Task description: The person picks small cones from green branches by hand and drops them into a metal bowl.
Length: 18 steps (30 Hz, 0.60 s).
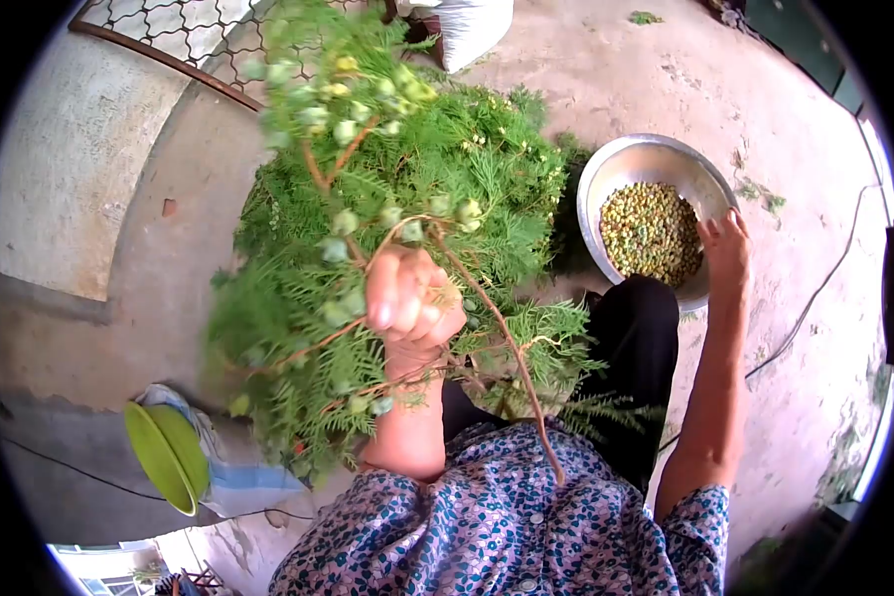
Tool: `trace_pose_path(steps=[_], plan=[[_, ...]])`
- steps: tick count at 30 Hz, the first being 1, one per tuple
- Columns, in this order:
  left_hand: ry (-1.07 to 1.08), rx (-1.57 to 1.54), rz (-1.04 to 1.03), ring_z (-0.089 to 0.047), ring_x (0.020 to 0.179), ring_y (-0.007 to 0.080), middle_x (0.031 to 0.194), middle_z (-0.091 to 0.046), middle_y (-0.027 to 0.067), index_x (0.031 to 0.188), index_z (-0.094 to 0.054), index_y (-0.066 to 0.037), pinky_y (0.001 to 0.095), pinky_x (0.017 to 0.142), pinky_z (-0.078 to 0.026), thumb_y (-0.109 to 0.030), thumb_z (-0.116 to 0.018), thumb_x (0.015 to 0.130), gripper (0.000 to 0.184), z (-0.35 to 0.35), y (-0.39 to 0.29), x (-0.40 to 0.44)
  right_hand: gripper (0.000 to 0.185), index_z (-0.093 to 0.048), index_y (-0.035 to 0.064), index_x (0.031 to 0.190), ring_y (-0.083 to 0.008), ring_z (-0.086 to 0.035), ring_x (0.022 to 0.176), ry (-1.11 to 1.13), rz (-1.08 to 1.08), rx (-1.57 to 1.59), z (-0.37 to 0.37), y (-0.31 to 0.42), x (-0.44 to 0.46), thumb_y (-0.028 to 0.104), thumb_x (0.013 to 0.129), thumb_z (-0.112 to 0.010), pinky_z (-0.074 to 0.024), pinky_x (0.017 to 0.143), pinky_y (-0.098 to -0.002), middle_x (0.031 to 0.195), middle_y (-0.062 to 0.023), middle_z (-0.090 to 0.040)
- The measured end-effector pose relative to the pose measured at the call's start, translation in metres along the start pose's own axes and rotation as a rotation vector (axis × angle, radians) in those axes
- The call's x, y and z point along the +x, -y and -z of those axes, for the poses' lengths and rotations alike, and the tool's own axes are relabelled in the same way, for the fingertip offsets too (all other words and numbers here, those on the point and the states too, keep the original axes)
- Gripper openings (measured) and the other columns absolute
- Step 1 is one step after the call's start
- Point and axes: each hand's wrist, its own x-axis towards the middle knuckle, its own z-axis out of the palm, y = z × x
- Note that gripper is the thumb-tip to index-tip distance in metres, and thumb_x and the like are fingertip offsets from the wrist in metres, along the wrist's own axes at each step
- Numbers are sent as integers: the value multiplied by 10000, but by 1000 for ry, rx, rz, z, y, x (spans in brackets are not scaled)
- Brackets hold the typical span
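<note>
My left hand (412, 298) is closed round a leafy conifer branch (487, 313), held up in front of my lap. Feathery green sprays and small pale blue-green cones (343, 223) hang from its brown stems; the upper sprays are blurred. Over the right-hand rim of a metal bowl (608, 164) reaches my right hand (727, 248), its fingers somewhat apart and nothing visible in them. Inside the bowl lie many small yellow-green cones (651, 228). Below my left hand, a large heap of cut conifer branches (487, 164) covers the floor.
A green plastic basin (164, 457) leans beside a pale sack (253, 487) at lower left. Behind the heap stands a white sack (474, 30). A metal grille (169, 65) is at upper left. A thin cable (815, 308) runs along the concrete floor (775, 129) on the right.
</note>
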Motion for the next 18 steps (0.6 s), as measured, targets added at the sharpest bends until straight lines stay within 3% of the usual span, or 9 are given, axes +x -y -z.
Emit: trace_pose_path(steps=[1,4,7,9,11,12,15,16,18], plan=[[-129,95,-71,-330,357,69,506,-427,56,713,-504,2,201,307,-212,-29,-515,801,94,4,1,-9,336,-436,-29,1153,-258,-560,888,24,-85,363,-10,17,-10,92,851,-524,-485,801,-334,1055,-144,-526],[-183,173,-47,-369,374,71,587,-463,44,778,-495,-6,181,303,-271,-72,-514,829,86,25,-1,-15,262,-486,-10,1108,-172,-565,828,167,16,398,-61,81,-69,53,854,-503,-479,728,-280,953,-95,-563],[-386,254,34,-355,412,66,555,-421,2,804,-504,-28,211,318,-224,-179,-498,850,158,37,-3,-24,163,-572,-14,981,-111,-557,712,198,251,137,-101,129,-128,24,830,-523,-451,595,-223,809,-58,-585],[-491,297,3,-379,440,66,586,-436,-1,787,-506,-50,215,353,-270,-194,-515,835,151,37,5,-31,129,-604,-11,921,-97,-547,634,319,248,105,-121,144,-160,9,822,-523,-429,517,-206,789,-51,-592],[-743,407,-17,-405,474,74,608,-439,-10,770,-501,-73,221,391,-312,-213,-529,822,152,33,12,-32,138,-609,-17,927,-95,-546,610,471,156,-115,-142,147,-178,1,826,-516,-421,484,-200,824,-50,-600],[-765,262,44,-446,502,86,651,-471,-15,802,-509,-82,221,407,-361,-257,-558,809,182,35,12,-38,163,-594,-27,969,-94,-545,620,557,85,-99,-153,142,-182,0,830,-514,-428,506,-200,835,-52,-600],[-1070,628,-48,-510,569,72,772,-544,-9,996,-522,-89,169,442,-411,-318,-523,837,279,40,25,-59,251,-542,-49,1081,-92,-535,653,725,1,-57,-175,112,-182,2,836,-514,-450,588,-207,872,-54,-594],[-1212,754,-41,-486,502,98,727,-547,8,910,-527,-84,202,383,-346,-90,-545,805,106,35,32,-49,303,-505,-47,1136,-89,-528,681,793,-37,-14,-176,108,-182,5,839,-520,-456,634,-217,885,-46,-590],[-1230,680,-56,-469,486,93,678,-517,-11,901,-532,-93,199,373,-345,-123,-516,817,91,36,35,-62,265,-526,-26,1099,-71,-520,723,815,-28,299,-178,86,-186,16,837,-536,-457,642,-224,879,-11,-581]])
